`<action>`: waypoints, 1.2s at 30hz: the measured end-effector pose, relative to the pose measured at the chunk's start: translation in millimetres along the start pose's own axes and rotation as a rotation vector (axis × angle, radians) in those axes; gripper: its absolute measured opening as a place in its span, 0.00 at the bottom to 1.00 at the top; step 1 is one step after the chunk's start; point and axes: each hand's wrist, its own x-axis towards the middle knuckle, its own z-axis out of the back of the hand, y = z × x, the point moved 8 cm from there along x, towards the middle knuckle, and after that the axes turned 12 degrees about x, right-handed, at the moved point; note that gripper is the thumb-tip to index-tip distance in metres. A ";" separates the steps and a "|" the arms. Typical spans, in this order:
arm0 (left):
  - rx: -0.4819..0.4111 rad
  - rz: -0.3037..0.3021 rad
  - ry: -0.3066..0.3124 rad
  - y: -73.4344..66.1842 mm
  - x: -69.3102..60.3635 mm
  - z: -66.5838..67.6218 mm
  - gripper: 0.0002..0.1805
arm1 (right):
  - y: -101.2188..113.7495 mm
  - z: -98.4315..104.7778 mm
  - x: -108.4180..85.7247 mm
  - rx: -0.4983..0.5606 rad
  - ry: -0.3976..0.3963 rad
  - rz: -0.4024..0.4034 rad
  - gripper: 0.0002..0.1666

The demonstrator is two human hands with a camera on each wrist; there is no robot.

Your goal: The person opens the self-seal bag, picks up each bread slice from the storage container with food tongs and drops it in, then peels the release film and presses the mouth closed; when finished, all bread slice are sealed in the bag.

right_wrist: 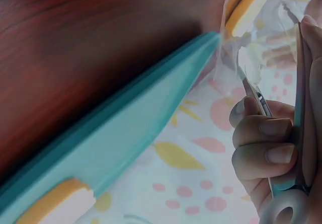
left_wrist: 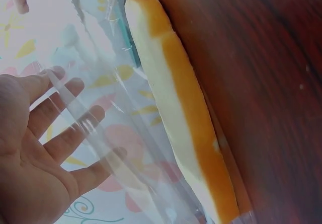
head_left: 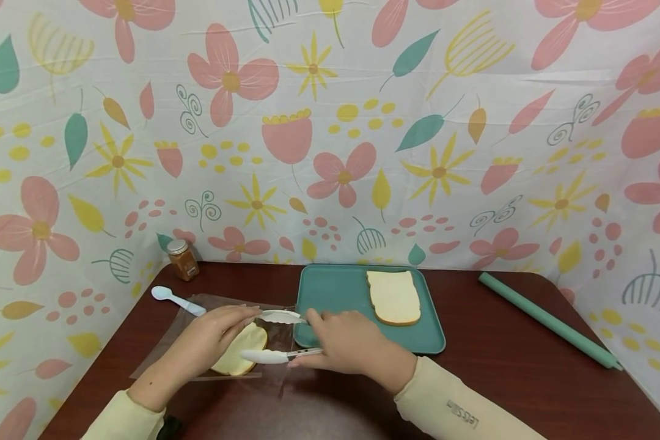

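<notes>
My right hand (head_left: pixel 348 341) grips a pair of tongs (right_wrist: pixel 298 148) with pale scalloped tips. The tongs' arms are spread, with their tips at the bag's mouth. A slice of bread (head_left: pixel 242 349) lies inside a clear plastic bag (head_left: pixel 165 345), its brown crust edge showing in the left wrist view. Thumb and forefinger of my left hand (head_left: pixel 216 333) pinch the bag's upper film, the other fingers spread behind it in the left wrist view. Another bread slice (head_left: pixel 395 298) rests on the right part of a teal tray (head_left: pixel 330 287).
A light blue spoon (head_left: pixel 170 296) lies beyond the bag at the left. Behind it, a jar (head_left: pixel 183 260) with a metal lid stands near the table's back corner. To the tray's right lies a green roll (head_left: pixel 550 321). Floral cloth (head_left: pixel 330 122) hangs behind the dark wooden table (head_left: pixel 473 360).
</notes>
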 end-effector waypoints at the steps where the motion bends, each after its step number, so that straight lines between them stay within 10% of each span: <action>1: -0.003 0.002 0.004 0.2 0.1 -0.4 0.17 | -1.2 2.8 -3.8 0.000 -0.006 0.003 0.42; 20: -0.018 -0.004 0.012 2.1 -0.2 -0.6 0.18 | -35.9 43.5 -63.4 0.033 -0.131 -0.082 0.42; 36: -0.009 0.015 0.058 2.3 2.1 -5.8 0.18 | -70.0 51.7 -88.8 -0.200 -0.292 -0.245 0.49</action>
